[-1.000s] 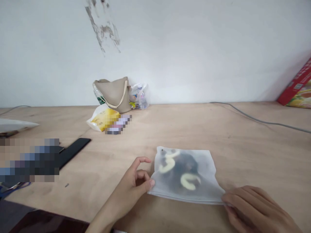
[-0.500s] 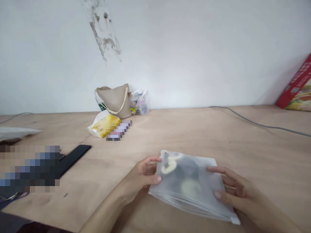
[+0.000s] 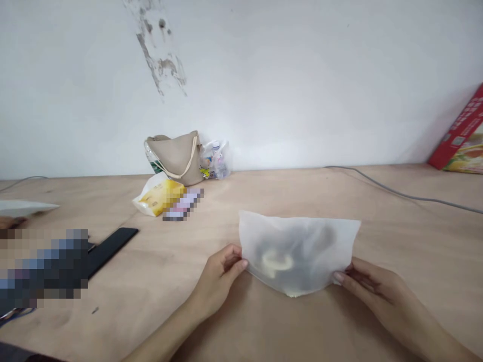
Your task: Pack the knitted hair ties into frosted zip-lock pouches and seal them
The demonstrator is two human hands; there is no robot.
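Note:
A frosted zip bag (image 3: 313,236) is held up off the wooden table, its near edge bowed downward. Through its cloudy plastic show a dark shape and a cream-coloured curved shape; what they are I cannot make out. My left hand (image 3: 222,274) pinches the bag's left edge between thumb and fingers. On the opposite side my right hand (image 3: 368,281) grips the lower right corner, thumb on top and the other fingers partly hidden behind the plastic.
Against the wall stand a beige handbag (image 3: 175,156) and a clear plastic bag with a bottle (image 3: 219,160). A yellow tissue pack (image 3: 162,196) lies before them. A black flat object (image 3: 115,249) is at left, a grey cable (image 3: 392,190) and red box (image 3: 458,133) at right.
The bag has been turned and lifted, so its slider edge no longer faces me. Both hands have shifted from resting along its sides to pinching its lower corners.

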